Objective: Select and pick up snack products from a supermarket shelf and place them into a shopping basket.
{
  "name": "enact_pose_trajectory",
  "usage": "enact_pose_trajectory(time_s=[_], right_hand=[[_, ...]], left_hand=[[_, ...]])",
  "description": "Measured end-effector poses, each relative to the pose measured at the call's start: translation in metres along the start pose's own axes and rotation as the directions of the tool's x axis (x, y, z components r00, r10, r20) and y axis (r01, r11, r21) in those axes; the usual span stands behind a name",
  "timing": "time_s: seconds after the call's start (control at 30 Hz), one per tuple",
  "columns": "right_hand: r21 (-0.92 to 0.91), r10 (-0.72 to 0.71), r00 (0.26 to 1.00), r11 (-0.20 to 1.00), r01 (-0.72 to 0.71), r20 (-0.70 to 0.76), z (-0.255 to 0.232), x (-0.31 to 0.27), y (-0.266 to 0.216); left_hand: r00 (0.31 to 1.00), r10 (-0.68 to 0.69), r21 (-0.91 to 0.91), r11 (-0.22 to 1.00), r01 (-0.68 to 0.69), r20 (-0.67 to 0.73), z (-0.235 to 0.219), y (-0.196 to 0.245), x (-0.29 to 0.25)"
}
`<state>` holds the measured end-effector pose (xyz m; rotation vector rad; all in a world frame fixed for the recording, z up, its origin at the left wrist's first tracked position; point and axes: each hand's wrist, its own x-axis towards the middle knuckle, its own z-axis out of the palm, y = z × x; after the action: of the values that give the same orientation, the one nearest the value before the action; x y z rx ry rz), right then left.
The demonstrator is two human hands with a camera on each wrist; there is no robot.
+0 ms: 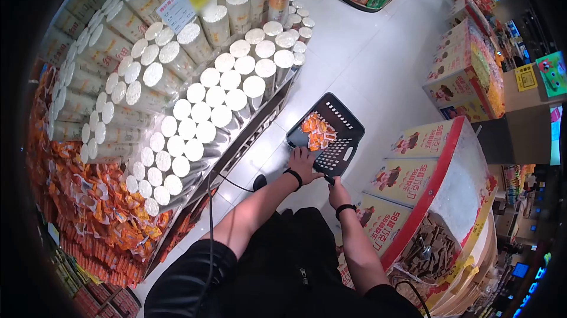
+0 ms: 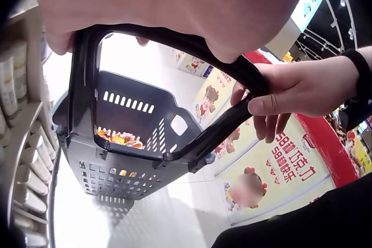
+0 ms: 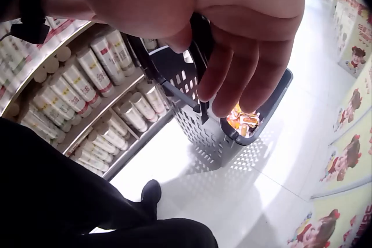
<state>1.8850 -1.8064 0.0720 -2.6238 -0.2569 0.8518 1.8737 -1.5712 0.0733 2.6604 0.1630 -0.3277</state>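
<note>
A dark grey shopping basket [image 1: 352,126] with slotted sides hangs in front of me, several small orange-wrapped snacks [image 1: 319,131] inside it. Its black handle [image 2: 87,85] is raised. My left hand [image 1: 302,166] lies over the handle's top bar; in the left wrist view the palm covers much of the bar and fingertips show beneath it. With thumb and fingers, my right hand [image 1: 338,192] grips the handle near its right corner. In the right wrist view, the fingers [image 3: 256,79] of that hand curl down in front of the basket.
On the left, a tiered shelf holds many white cylindrical packs [image 1: 201,111], and a heap of orange-wrapped snacks [image 1: 88,205] lies beside them. Close on the right stands a printed carton display [image 1: 407,176] with a bin of brown pieces [image 1: 428,250]. Pale tiled floor [image 1: 354,40] runs ahead between them.
</note>
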Motion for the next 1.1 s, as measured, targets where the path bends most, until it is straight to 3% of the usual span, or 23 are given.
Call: enact_pose_trajectory(time_s=[0.07,0.13,0.2,0.27,0.33,0.53,0.7,0.8,0.87,1.1], right_hand=[[-0.019,0.067,0.997,0.998,-0.067,0.025,-0.032,0.029,-0.022],[-0.028,0.014,0.999,1.0,-0.013,0.03,-0.051,0.066,-0.031],[-0.1,0.033,0.993,0.995,-0.021,0.115,-0.072,0.106,-0.046],[-0.036,-0.019,0.999,0.999,0.019,0.026,-0.07,0.145,-0.039],[-0.058,-0.128,0.991,0.99,0.131,0.044,-0.094,0.163,-0.03],[-0.054,-0.221,0.964,0.971,0.231,0.147,-0.157,0.215,0.02],[-0.121,-0.282,0.928,0.94,0.318,0.242,-0.208,0.286,0.027],[-0.129,-0.278,0.927,0.94,0.317,0.25,-0.227,0.312,0.027],[-0.131,-0.275,0.921,0.938,0.319,0.277,-0.238,0.323,0.027],[-0.217,-0.304,0.88,0.891,0.398,0.365,-0.248,0.332,0.023]], left_hand=[[0.999,-0.032,-0.016,0.999,0.032,-0.03,0.005,-0.009,0.037],[0.989,-0.077,-0.061,0.995,0.085,0.128,-0.027,-0.016,0.075],[0.969,-0.142,0.022,0.99,0.14,0.2,-0.03,-0.03,0.108],[0.961,-0.14,-0.016,0.989,0.148,0.237,-0.034,-0.041,0.136],[0.957,-0.171,-0.011,0.984,0.178,0.233,-0.038,-0.034,0.156],[0.942,-0.249,-0.038,0.964,0.264,0.223,-0.037,0.015,0.205],[0.936,-0.306,-0.034,0.948,0.316,0.172,-0.029,0.021,0.264],[0.926,-0.342,-0.097,0.928,0.36,0.158,-0.028,0.03,0.285],[0.882,-0.39,-0.13,0.892,0.433,0.264,-0.028,0.036,0.295],[0.909,-0.338,-0.218,0.894,0.391,0.244,-0.029,0.033,0.287]])
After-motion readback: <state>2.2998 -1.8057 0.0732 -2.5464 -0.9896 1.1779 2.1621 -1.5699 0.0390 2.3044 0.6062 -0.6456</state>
